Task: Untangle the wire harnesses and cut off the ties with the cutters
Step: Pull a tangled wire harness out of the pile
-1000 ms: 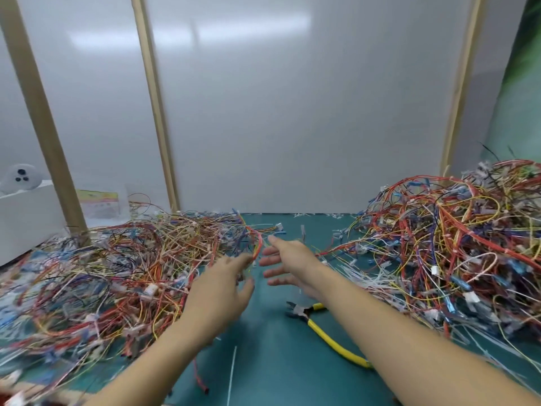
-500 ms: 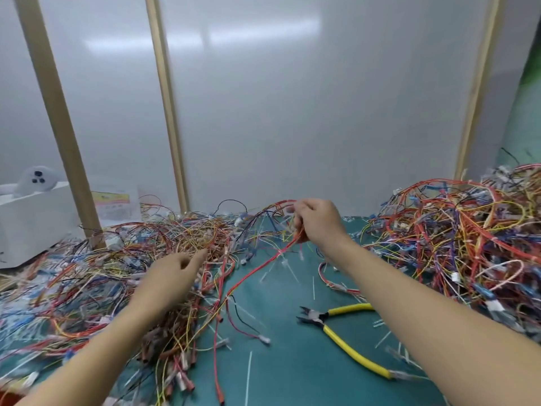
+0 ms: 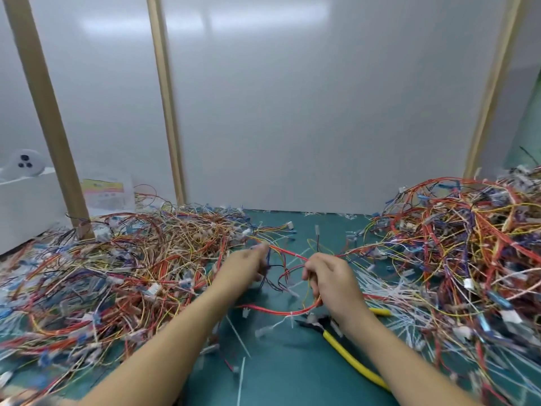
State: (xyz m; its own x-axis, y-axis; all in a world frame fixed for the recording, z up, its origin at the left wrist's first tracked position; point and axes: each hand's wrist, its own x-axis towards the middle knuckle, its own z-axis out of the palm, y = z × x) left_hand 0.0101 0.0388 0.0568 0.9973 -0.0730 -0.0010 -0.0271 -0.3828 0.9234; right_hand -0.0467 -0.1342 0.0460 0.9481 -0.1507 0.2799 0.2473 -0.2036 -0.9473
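Observation:
A red wire harness (image 3: 288,252) stretches above the green mat between my two hands. My left hand (image 3: 244,266) pinches its left end beside the left pile of tangled wires (image 3: 117,268). Fingers of my right hand (image 3: 332,281) are curled round the harness, whose red loop (image 3: 278,310) hangs below toward the mat. The yellow-handled cutters (image 3: 349,354) lie on the mat under my right wrist, partly hidden by the forearm. A second large tangle of wires (image 3: 468,244) fills the right side.
Cut white ties (image 3: 240,373) lie scattered on the green mat (image 3: 292,376). A white panel wall with wooden posts (image 3: 48,118) closes the back. At the far left, a white box (image 3: 23,206) carries a small round device (image 3: 26,165).
Both hands left the left pile and came together at the mat's middle. My right hand lowered with the red harness, and my left hand took hold of its other end.

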